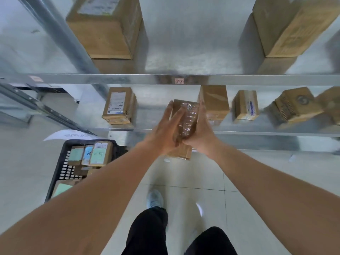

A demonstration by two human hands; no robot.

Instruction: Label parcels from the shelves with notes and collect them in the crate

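**Taped parcel held at frame center**

You hold the taped parcel (185, 118) between both hands at frame center, in front of the lower shelf (257, 132). Your left hand (165, 133) presses flat, fingers straight; your right hand (199, 131) wraps its side. The black crate (60, 162), lower left, holds noted parcels (100, 153).

Both forearms are bare, no sleeves showing, no watch or rings in sight on the left hand (163, 133) or right hand (199, 134). Down below, black trousers (147, 234) and a pale, whitish shoe (155, 198), blurred.
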